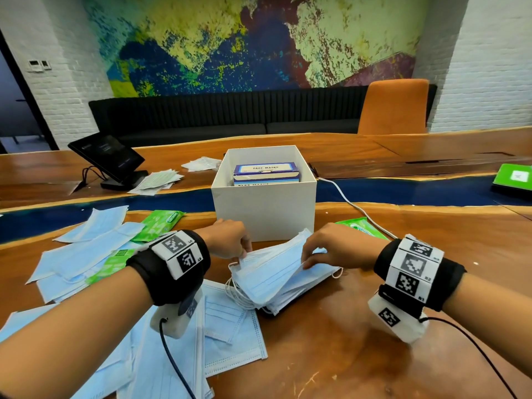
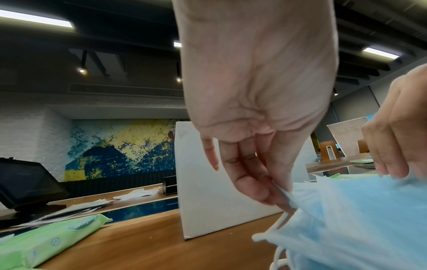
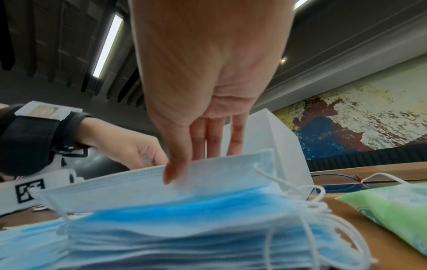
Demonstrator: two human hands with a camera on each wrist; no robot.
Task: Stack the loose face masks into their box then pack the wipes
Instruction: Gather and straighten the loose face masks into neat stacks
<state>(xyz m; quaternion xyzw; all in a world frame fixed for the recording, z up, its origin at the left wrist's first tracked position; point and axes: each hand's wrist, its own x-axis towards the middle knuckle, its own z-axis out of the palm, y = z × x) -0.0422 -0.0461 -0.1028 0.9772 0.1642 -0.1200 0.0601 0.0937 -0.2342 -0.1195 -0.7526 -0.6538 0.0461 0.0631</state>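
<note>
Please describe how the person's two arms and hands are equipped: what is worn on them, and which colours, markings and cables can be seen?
The forearms are bare, no sleeves. The left hand and right hand wear no gloves or rings. Each wrist carries a black strap with white blocks printed with black square codes: left band, right band. Below each wrist hangs a white camera housing, left housing, right housing, with a thin black cable.

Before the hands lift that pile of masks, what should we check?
1. Left hand pinches the pile's left edge: ok.
2. Right hand holds the top mask of the mask stack: ok.
3. Stack edges even: not ok, masks fan out.
4. Ear loops tucked in: not ok, they dangle.
5. Room in the white box: cannot tell; face mask boxes sit inside.
6. Loose masks gathered: not ok, many still on the table.
</note>
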